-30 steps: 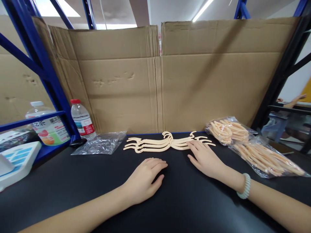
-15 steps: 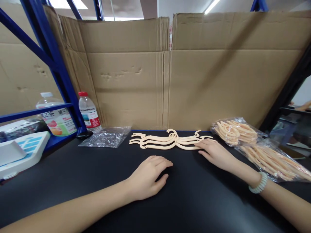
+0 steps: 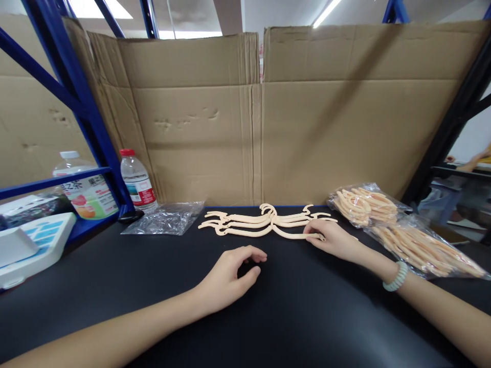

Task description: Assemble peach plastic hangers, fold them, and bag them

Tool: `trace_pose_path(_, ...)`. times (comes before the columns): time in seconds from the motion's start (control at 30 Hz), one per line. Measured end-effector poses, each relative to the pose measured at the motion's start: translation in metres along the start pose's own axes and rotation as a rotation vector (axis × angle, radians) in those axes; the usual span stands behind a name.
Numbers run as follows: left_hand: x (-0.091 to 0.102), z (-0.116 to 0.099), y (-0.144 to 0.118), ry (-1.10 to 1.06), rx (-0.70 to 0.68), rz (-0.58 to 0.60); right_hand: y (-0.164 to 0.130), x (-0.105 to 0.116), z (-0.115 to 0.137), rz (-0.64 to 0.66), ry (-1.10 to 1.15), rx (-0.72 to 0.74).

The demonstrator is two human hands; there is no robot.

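Observation:
Several cream-coloured clothes hangers (image 3: 249, 232) lie side by side on the black table (image 3: 307, 317), their hooks bunched at the middle and pointing to the back. At the right end of the nearest hanger, my right hand (image 3: 328, 239) pinches its arm between thumb and fingers; the tip shows by the fingers. My left hand (image 3: 232, 276) rests nearer to me on the table, holding nothing, with thumb and fingers apart.
Clear bags of hangers (image 3: 429, 248) lie at the right. An empty-looking clear bag (image 3: 163, 219) and a red-capped water bottle (image 3: 138, 181) are at the back left. A white device (image 3: 42, 250) stands at far left. Cardboard (image 3: 199, 143) walls off the back.
My right hand has closed from lying over the hangers' right ends to pinching the nearest one. The left hand's fingers have curled slightly. The view has shifted a little.

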State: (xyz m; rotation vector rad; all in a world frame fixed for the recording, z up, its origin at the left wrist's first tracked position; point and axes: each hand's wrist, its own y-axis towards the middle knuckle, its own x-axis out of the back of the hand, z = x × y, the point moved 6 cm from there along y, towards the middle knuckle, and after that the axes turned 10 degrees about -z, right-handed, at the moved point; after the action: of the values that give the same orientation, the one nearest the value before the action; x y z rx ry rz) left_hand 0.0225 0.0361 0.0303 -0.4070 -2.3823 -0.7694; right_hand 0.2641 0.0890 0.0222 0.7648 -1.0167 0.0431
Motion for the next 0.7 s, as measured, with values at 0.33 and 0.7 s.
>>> trace_pose_path(0.33,0.006,0.042,0.008,-0.421,0.359,-0.208,0.003,0.017,-0.004,-0.211,0.124,-0.083)
trace_pose_path(0.7,0.022,0.061,0.006,-0.731,0.568,-0.588,0.002,0.023,0.006,-0.240,0.149,-0.042)
